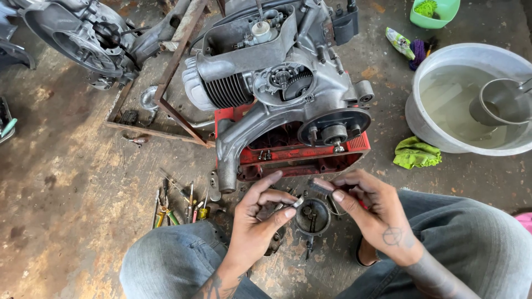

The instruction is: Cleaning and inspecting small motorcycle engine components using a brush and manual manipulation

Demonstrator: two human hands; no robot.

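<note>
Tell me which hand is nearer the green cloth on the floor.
Right. The right hand is below and just left of the green cloth, by the small round metal part. The left hand lies farther left, beyond that part.

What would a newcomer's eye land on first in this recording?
The big grey metal engine on its red plastic crate dominates the upper centre. Just below it, the left hand and right hand meet over a small round dark metal part. At right sits a wide pale basin of water, a crumpled green cloth beside it.
</note>
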